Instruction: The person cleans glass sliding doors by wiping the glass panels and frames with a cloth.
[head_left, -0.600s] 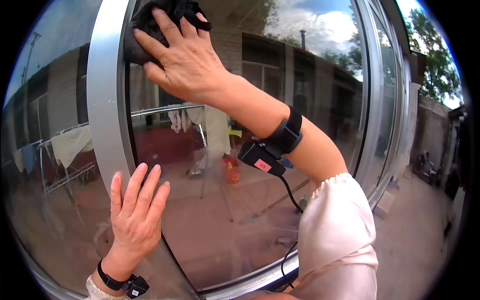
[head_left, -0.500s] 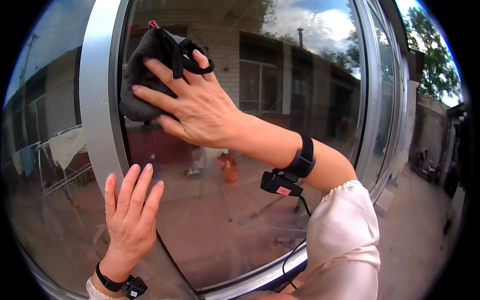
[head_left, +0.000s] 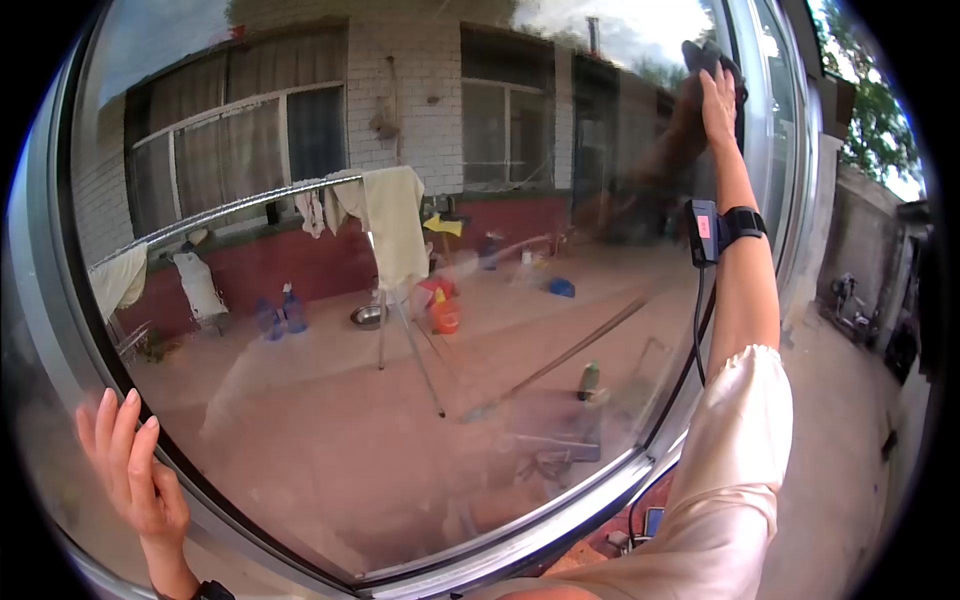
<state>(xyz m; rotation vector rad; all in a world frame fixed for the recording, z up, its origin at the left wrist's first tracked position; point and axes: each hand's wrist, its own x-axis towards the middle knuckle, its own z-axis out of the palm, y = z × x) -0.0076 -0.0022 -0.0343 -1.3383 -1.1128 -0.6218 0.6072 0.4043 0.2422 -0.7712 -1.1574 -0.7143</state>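
Observation:
A large glass pane [head_left: 300,430] in a metal frame fills the view and reflects a yard. My right hand [head_left: 718,105] presses a dark cloth [head_left: 738,78] against the glass at the upper right, beside the frame. The cloth is partly hidden behind my fingers. My left hand [head_left: 132,468] is raised at the lower left by the frame edge, fingers apart, holding nothing. Whether it touches the frame cannot be made out. A strap with a small black device [head_left: 703,232] sits on my right forearm, its cable hanging down.
The silver lower frame [head_left: 500,560] curves along the bottom. Below it, at the lower right, small items lie on a reddish surface [head_left: 590,548]. A paved strip [head_left: 825,450] runs along the right, with a wall [head_left: 860,245] and a tree [head_left: 875,120] beyond.
My right hand and the cloth have moved from the pane's left edge across to its upper right. My left hand has shifted left and down in view. The view has turned, showing more glass.

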